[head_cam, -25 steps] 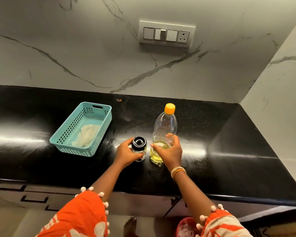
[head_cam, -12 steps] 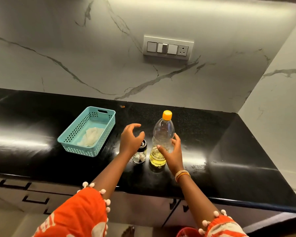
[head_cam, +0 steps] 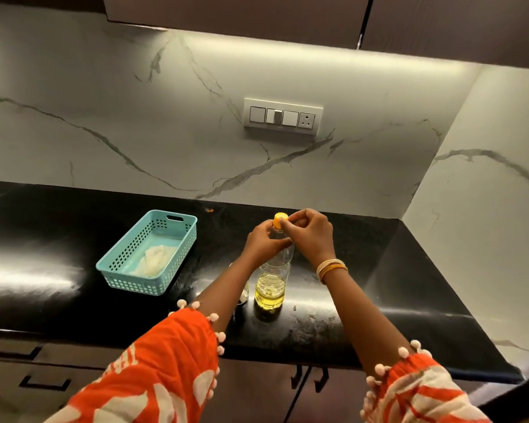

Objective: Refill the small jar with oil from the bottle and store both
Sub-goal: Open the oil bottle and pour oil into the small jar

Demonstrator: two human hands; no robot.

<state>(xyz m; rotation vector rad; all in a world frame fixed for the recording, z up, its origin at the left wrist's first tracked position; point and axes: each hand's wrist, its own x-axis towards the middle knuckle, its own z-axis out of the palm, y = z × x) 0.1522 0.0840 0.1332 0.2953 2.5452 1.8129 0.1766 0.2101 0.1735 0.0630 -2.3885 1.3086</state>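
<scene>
Right hand (head_cam: 310, 238) fingers (head_cam: 288, 220) pinched on the yellow cap (head_cam: 279, 217) at the top of the bottle (head_cam: 273, 279), thumb and fingertips curled round its rim; left hand (head_cam: 261, 246) wrapped round the bottle's upper shoulder just below the cap, steadying it upright; cap seated on the neck, whether loosened cannot be told; clear bottle standing on the black bench (head_cam: 364, 300), pale yellow oil filling only its lower part; small jar (head_cam: 244, 296) just beside the bottle on its left, mostly hidden behind the left forearm, only a sliver of glass showing, lid not visible; bangles (head_cam: 331, 268) on the right wrist; orange patterned sleeves (head_cam: 165, 367) with pom-pom trim nearer the camera; teal perforated basket (head_cam: 153, 254) well apart to the left on the bench, a white cloth (head_cam: 156, 259) lying inside; switch plate (head_cam: 283, 116) on the marble wall behind.
</scene>
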